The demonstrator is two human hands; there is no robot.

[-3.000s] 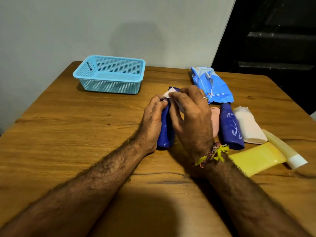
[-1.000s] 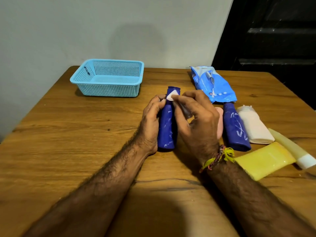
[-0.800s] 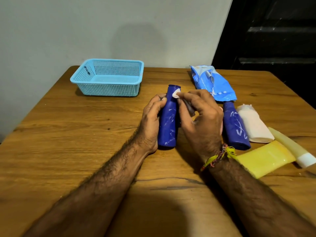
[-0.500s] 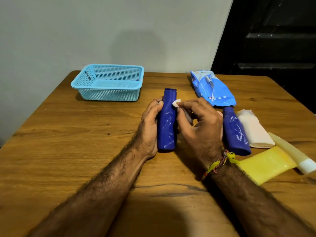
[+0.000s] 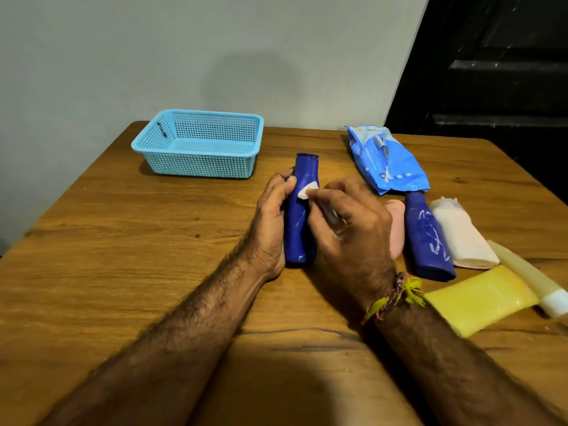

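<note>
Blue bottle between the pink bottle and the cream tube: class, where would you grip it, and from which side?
Probably its wide lower body, from above. The blue bottle lies flat, with the pink bottle and cream tube close alongside, so a sideways reach looks crowded.

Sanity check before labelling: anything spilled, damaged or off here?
No spill. Only the blue packet looks crumpled, its flap lifted. The left hand holds the blue bottle; the right hand pinches a white pad on it.
</note>
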